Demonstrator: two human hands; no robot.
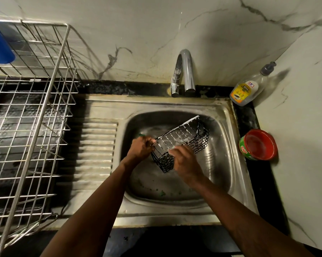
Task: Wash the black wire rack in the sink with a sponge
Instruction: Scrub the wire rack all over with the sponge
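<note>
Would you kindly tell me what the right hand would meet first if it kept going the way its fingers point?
Probably the soapy black wire rack: the fingers of the right hand seem to touch it, though depth is unclear.

Your left hand point(140, 149) grips the black wire rack point(189, 135) by its 9 o'clock end, holding it tilted over the basin of the sink point(225, 112). Your right hand point(184, 162) lies across the rack's 6 o'clock side, fingertips in white foam; what they hold is hidden. From the basin, the tap point(184, 71) stands at 12 o'clock, a soap bottle point(246, 89) at 1, a red tub point(258, 144) at 3, a steel dish drainer point(32, 117) at 9.
</note>
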